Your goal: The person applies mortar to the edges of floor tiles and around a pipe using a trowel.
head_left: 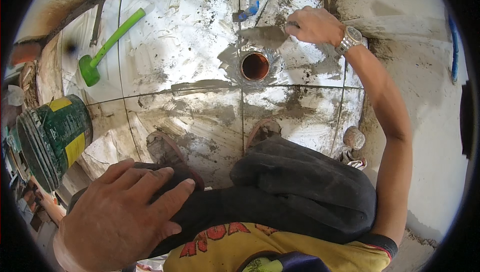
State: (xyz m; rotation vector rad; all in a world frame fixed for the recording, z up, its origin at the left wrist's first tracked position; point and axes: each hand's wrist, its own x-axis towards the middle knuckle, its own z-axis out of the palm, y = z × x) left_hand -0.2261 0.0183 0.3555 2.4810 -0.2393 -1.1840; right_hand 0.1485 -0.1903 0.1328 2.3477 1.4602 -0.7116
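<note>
In the head view, a person crouched on a smeared white floor (180, 27). The right grip (314, 24) was a fist, curled tight on a grey trowel (262, 36), its handle hidden. The trowel was toward the floor's far right corner, just beyond a round hole (255, 67). The left grip (122, 212), fingers loosely spread, was above the left leg. A green mallet (106, 49) lay toward the far left corner, a bucket (54, 127) by the left edge.

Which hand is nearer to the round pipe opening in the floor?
Right: the right hand, holding a trowel, is beyond the pipe opening, to its right; the left hand is at the picture's lower left, much farther away.
</note>
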